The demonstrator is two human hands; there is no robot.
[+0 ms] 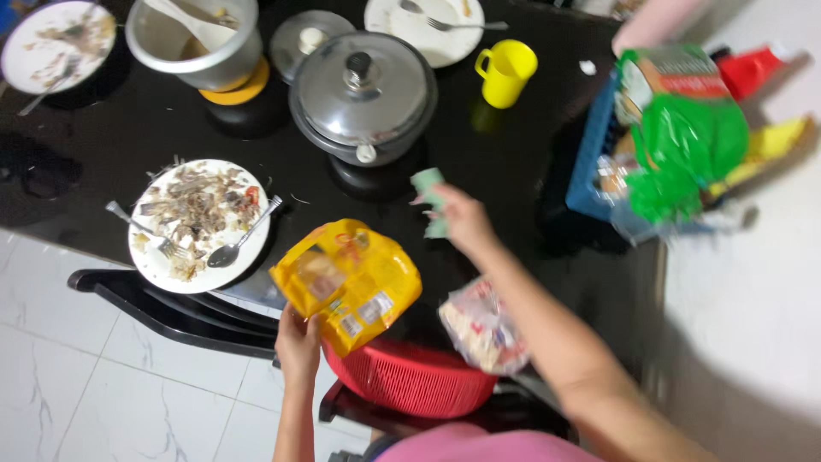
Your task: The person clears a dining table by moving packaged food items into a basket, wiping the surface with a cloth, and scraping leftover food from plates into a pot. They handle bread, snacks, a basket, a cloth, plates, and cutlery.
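Yellow snack packet [346,282] gripped at lower edge by left hand [298,342], held tilted above red basket [410,381]. Pale green packet [432,198] pinched in right hand [462,221], arm extended over black table [505,162]. Best lowered fully into basket before release; clear bag [481,325] resting on rim, liable to slip.

On the bench [496,162], the lidded pot [363,96] sits centre, dirty plate [198,224] at eight o'clock, mug [506,73] at two, basket [409,376] at six.
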